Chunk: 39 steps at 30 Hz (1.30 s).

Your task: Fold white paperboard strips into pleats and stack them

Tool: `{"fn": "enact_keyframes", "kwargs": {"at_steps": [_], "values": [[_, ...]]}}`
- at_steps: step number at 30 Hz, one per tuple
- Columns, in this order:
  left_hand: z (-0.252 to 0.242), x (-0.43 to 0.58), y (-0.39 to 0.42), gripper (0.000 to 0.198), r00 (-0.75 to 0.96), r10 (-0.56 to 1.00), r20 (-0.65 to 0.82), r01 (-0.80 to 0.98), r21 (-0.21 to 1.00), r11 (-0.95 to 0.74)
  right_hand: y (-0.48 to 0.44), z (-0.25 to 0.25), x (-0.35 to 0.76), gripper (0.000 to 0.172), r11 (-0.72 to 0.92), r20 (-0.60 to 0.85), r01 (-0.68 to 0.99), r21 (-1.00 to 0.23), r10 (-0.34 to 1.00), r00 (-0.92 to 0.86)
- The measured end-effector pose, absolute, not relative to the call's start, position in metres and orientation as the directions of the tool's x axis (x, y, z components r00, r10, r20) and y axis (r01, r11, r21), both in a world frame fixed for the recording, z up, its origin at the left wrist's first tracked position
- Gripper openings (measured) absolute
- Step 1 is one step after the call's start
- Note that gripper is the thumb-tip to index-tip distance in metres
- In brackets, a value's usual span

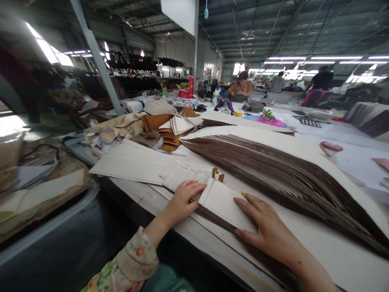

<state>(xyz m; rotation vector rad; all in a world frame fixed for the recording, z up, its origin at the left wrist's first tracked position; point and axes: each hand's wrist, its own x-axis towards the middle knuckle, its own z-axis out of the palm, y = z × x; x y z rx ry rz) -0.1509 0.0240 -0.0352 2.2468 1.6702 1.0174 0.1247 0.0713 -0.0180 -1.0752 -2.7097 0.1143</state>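
Note:
Long white panels with brown undersides, like leather or backed fabric, lie in a low stack [223,198] along the front of the table. My left hand [185,196] bends over the left part of this stack, thumb and fingers closed on the edge of a small white piece; the fingertips are partly hidden. Flat on the top panel rests my right hand [264,219], its fingers spread and holding nothing. Small white strips [174,174] lie just left of my left hand. Some short brown tabs [217,174] stick up behind the stack.
A thick, bulging pile of white-and-brown panels [273,174] runs behind my hands. Brown and tan scraps [164,129] are heaped at the back left. Farther right lies a red tape roll [331,146]. A co-worker [241,87] sits across the table.

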Motion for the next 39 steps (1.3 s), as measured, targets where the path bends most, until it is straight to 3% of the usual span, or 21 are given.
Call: {"fn": "enact_keyframes", "kwargs": {"at_steps": [6, 11, 18, 24, 39], "values": [[-0.034, -0.15, 0.023, 0.032, 0.167, 0.877, 0.451, 0.79, 0.471, -0.393, 0.071, -0.019, 0.133, 0.063, 0.729, 0.18, 0.668, -0.152, 0.685, -0.706], [-0.035, -0.15, 0.024, 0.03, 0.002, 0.852, 0.523, 0.799, 0.512, -0.316, 0.07, -0.017, 0.133, 0.063, 0.723, 0.168, 0.676, -0.145, 0.691, -0.703], [-0.027, -0.133, 0.011, 0.022, -0.054, 0.856, 0.514, 0.892, 0.409, -0.19, 0.07, -0.018, 0.133, 0.063, 0.721, 0.173, 0.677, -0.151, 0.693, -0.7], [-0.014, -0.129, 0.01, 0.017, -0.137, 0.91, 0.391, 0.807, 0.576, -0.126, 0.07, -0.02, 0.133, 0.063, 0.731, 0.188, 0.665, -0.155, 0.683, -0.706], [-0.023, -0.14, 0.017, 0.014, -0.21, 0.913, 0.35, 0.723, 0.684, -0.095, 0.066, -0.015, 0.118, 0.059, 0.737, 0.223, 0.668, -0.105, 0.672, -0.706]]}}
